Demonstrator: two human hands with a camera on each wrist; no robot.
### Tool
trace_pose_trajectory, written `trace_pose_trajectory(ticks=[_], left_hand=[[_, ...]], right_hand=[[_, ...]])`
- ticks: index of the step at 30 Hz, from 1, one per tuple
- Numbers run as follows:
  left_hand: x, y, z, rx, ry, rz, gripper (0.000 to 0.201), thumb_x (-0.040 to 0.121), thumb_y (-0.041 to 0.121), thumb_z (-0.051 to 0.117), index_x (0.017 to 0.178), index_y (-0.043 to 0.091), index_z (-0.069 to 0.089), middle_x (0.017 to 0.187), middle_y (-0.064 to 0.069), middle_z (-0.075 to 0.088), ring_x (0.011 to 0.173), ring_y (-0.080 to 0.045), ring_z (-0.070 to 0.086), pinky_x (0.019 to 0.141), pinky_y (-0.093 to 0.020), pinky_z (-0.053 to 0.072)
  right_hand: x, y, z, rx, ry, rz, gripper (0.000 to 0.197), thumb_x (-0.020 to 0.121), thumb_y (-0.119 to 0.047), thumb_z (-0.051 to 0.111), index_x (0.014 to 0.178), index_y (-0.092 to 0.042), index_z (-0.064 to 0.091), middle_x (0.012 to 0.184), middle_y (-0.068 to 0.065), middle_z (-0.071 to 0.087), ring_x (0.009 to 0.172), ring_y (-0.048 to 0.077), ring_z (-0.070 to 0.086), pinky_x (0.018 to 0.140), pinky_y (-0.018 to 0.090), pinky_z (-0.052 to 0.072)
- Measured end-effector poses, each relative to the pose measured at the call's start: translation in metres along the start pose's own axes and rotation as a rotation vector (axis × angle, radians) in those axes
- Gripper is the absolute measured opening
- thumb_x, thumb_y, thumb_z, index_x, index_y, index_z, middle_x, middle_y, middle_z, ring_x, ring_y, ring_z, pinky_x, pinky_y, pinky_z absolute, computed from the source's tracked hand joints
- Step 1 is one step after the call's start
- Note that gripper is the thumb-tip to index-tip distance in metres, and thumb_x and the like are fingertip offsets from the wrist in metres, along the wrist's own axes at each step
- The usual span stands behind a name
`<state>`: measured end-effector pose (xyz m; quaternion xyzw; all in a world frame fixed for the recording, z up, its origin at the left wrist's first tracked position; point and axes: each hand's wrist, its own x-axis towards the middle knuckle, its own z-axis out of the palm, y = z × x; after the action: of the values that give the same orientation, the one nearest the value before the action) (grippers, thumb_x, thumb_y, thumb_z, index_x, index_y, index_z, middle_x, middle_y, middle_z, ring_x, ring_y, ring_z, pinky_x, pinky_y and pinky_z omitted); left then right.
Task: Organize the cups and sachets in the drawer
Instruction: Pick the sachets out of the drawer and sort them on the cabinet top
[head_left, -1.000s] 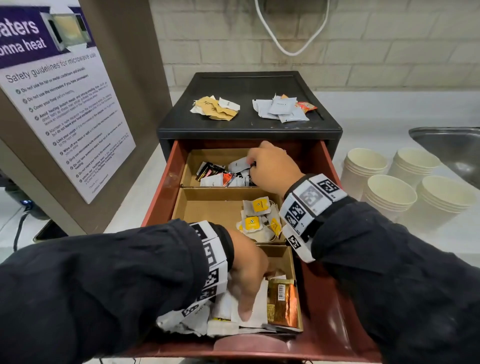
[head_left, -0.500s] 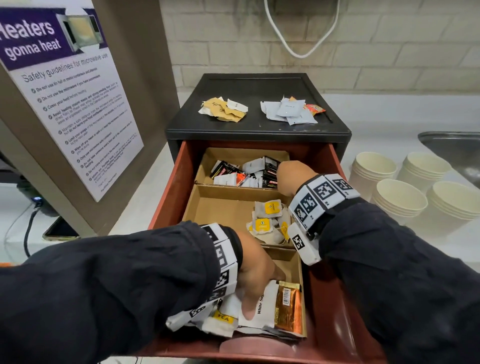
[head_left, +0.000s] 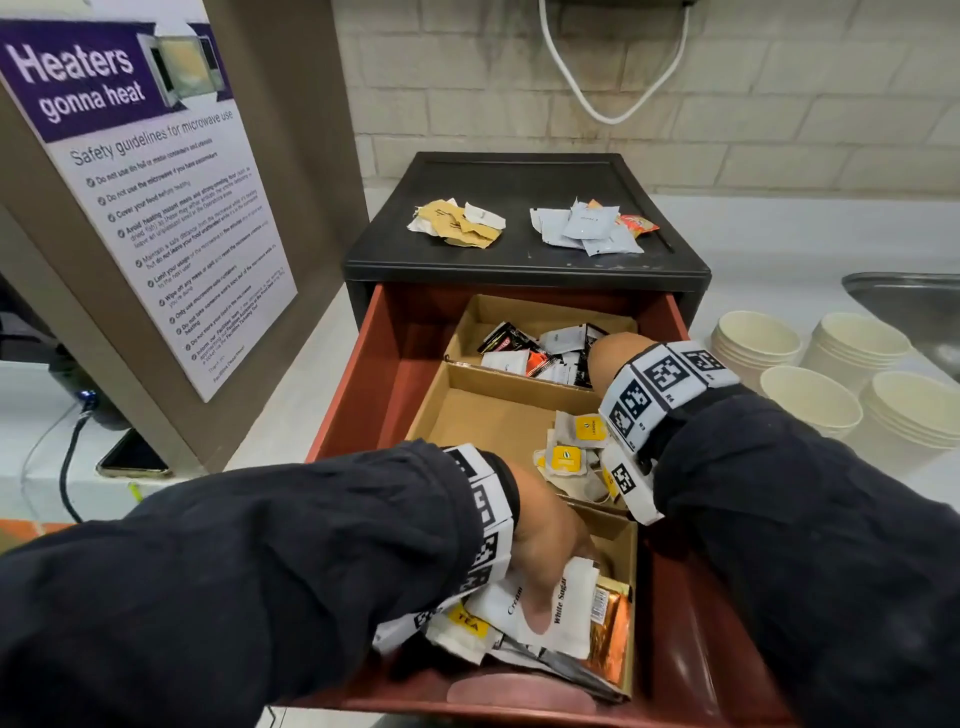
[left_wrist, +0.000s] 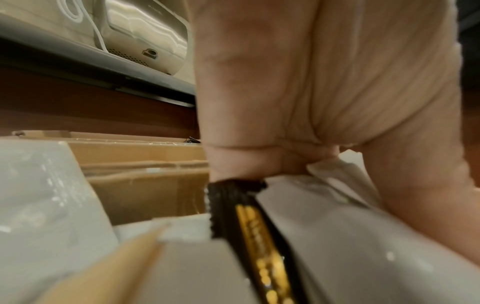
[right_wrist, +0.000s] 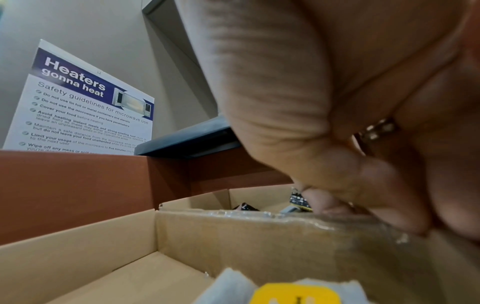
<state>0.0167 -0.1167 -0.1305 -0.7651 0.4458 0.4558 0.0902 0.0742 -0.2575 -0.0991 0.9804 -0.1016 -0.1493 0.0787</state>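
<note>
My left hand (head_left: 545, 551) pinches sachets (head_left: 540, 613) beneath it for sorting — my right hand (head_left: 615, 358) digs ahead, its grip hidden.

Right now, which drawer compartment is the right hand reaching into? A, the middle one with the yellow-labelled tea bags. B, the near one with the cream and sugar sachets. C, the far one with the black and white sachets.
C: the right hand extends past the tea bags of the middle compartment, and its fingers dip among the black and white sachets in the far compartment.
</note>
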Motion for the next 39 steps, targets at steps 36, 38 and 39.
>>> trace_pose_trajectory(ticks=[36,38,39], left_hand=[[-0.071,-0.058,-0.053,-0.858,0.187,0.218,0.048,0.081,-0.007,0.062,0.125,0.005,0.049,0.118,-0.016,0.063,0.108,-0.029,0.062,0.095,-0.048,0.049],[-0.077,-0.061,-0.055,-0.875,0.172,0.216,0.037,0.084,-0.010,0.058,0.115,0.010,0.054,0.103,-0.006,0.069,0.095,-0.021,0.067,0.085,-0.037,0.056],[-0.079,-0.062,-0.057,-0.877,0.171,0.201,0.034,0.085,-0.011,0.056,0.110,0.012,0.056,0.097,-0.004,0.070,0.091,-0.019,0.068,0.082,-0.036,0.056]], right_hand=[[0.000,-0.013,-0.037,0.683,0.014,-0.148,0.032,0.091,-0.016,0.051,0.121,-0.010,0.061,0.086,-0.001,0.057,0.064,0.007,0.047,0.061,0.021,0.042],[-0.004,-0.013,-0.040,0.723,-0.029,-0.157,0.030,0.093,-0.017,0.050,0.120,-0.008,0.060,0.074,-0.005,0.051,0.060,0.006,0.046,0.057,0.021,0.041],[-0.008,-0.013,-0.041,0.726,-0.074,-0.156,0.027,0.095,-0.017,0.049,0.117,-0.007,0.059,0.073,-0.005,0.050,0.061,0.008,0.047,0.058,0.022,0.041]])
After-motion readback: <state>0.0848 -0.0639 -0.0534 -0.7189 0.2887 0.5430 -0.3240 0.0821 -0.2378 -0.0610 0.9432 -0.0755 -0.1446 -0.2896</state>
